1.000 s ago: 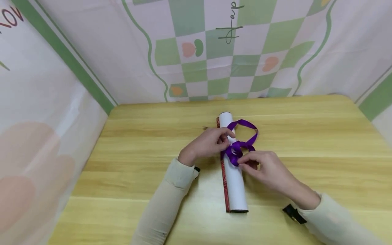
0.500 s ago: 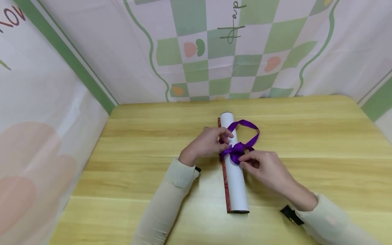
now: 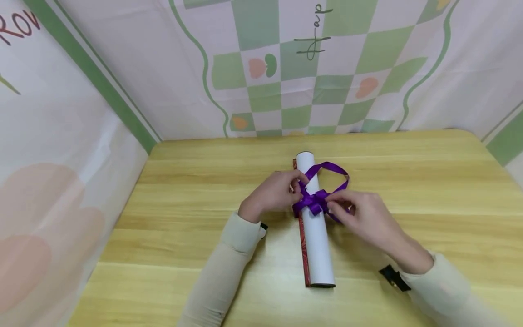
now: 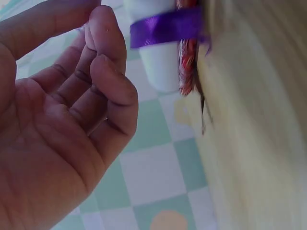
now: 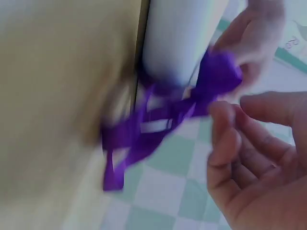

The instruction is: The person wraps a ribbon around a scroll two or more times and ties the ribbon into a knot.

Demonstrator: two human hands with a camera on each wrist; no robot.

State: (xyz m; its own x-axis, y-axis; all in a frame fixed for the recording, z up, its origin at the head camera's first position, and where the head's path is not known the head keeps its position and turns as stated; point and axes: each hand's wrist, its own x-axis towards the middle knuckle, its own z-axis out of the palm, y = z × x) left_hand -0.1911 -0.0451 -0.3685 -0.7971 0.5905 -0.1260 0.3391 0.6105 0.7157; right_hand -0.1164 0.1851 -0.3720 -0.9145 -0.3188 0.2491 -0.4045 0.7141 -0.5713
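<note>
A rolled-up scroll [image 3: 320, 250], white with a red patterned edge strip and a dark lower end, lies lengthwise on the table. Round its middle goes a purple ribbon [image 3: 313, 202], formed into a bow-like knot on top, with a long loop out to the right. My left hand [image 3: 274, 190] is at the knot's left side, curled fingers and thumb pinching the ribbon. From the right, my right hand [image 3: 363, 218] pinches the ribbon between thumb and forefinger at the knot's right side. In the right wrist view, ribbon lengths [image 5: 144, 143] hang blurred beside the scroll.
The wooden table [image 3: 184, 227] ends at a back wall covered with checked cloth [image 3: 300, 95]. Another cloth wall [image 3: 61, 181] stands on the left. A thin dark cord [image 4: 202, 108] sticks out by the scroll's red strip in the left wrist view.
My right hand has moved slightly up and right, from the knot's lower loop to its right side. The knot has taken a flatter bow shape. The left hand stays almost in place.
</note>
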